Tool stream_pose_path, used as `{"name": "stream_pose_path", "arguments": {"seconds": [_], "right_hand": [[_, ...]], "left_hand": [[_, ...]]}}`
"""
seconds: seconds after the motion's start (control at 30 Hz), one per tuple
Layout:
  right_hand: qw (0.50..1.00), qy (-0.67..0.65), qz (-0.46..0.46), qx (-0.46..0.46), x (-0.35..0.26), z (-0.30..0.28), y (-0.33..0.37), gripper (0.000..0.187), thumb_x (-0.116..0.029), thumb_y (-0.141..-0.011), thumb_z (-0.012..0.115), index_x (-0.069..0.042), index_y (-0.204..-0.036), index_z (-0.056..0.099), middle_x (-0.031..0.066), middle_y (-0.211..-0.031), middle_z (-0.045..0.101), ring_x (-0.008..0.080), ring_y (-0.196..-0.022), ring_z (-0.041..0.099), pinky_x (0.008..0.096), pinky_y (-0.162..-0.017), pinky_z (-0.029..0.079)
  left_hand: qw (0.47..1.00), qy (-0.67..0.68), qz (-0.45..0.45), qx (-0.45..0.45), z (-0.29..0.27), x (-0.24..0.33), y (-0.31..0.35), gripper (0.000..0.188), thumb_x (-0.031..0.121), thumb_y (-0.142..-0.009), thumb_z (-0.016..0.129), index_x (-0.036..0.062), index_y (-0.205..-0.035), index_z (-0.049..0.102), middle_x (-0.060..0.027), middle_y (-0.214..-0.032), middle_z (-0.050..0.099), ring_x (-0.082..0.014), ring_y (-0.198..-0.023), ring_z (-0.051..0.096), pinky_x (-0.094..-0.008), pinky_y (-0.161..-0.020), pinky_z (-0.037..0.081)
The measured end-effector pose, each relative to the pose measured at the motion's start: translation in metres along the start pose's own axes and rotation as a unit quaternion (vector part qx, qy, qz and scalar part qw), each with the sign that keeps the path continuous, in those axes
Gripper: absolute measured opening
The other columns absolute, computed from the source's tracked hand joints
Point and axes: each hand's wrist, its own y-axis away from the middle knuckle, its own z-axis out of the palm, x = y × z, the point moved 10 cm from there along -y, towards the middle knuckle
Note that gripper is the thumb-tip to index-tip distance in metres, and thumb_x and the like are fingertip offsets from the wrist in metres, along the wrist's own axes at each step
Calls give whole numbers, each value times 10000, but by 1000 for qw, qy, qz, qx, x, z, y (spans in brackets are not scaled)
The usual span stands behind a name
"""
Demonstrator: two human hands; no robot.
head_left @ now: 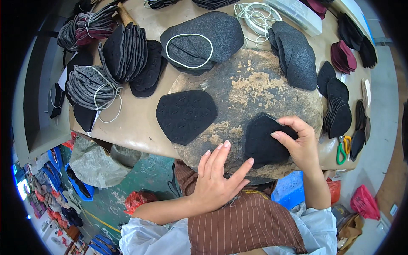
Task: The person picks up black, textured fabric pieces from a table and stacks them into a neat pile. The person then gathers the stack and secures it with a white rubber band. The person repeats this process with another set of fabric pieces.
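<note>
A black padded fabric piece [265,142] with rounded corners lies on a worn, mottled board [231,106] in front of me. My right hand [305,144] pinches its upper right edge between thumb and fingers. Beside its lower left edge, my left hand [219,176] hovers with fingers stretched and apart, holding nothing; whether the index fingertip touches the piece I cannot tell. A second black piece [186,114], with an embossed pattern, lies flat at the board's left. Dark grey foam-like pieces [221,32] are stacked at the far edge, a white cord loop [212,50] on top.
Bundles of grey fabric pieces [91,85] tied with cord, and black stacks [125,53], crowd the left. More grey pieces [293,55], black pieces [338,112], maroon pieces [343,57] and green-and-orange-handled scissors [341,153] sit at right. A white cord coil [259,17] lies at the back.
</note>
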Motion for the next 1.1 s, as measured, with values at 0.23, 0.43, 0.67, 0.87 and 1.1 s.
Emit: {"name": "stream_pose_path", "arguments": {"seconds": [0.23,0.43,0.67,0.87,1.1], "right_hand": [[999,-16,50,2,8,1,1,235,-41,-774,744,26,-974,639,79,-885,686,116,-847,638,260,-755,502],[999,0,48,3,4,0,-1,238,-49,-772,751,32,-963,634,85,-852,690,111,-819,640,253,-729,508],[999,18,46,-2,3,1,-5,253,-79,-771,759,30,-957,627,110,-842,700,116,-798,655,258,-693,512],[987,137,86,-18,-2,-8,-4,234,-127,-772,757,13,-864,594,120,-673,633,203,-594,626,303,-568,479],[979,205,-14,10,-18,-25,7,233,-150,-704,792,-58,-781,593,101,-767,596,242,-609,565,333,-539,421]], "left_hand": [[997,-71,15,-26,10,3,1,636,469,-737,711,247,-1311,551,-277,-1370,323,-377,-1208,377,-509,-1012,277],[998,-67,4,-13,7,2,1,612,466,-779,658,237,-1332,532,-208,-1373,397,-311,-1233,398,-467,-1020,281],[989,-62,85,-107,14,18,-25,664,479,-741,664,45,-1232,557,-143,-1432,415,-217,-1335,380,-529,-1096,126],[990,-30,86,-108,23,18,-48,580,538,-745,639,74,-1086,565,-158,-1460,376,-246,-1344,363,-528,-1072,151],[995,70,28,-64,3,3,-93,451,309,-760,754,73,-1084,547,-167,-1374,490,-281,-1293,456,-510,-1070,179]]}}
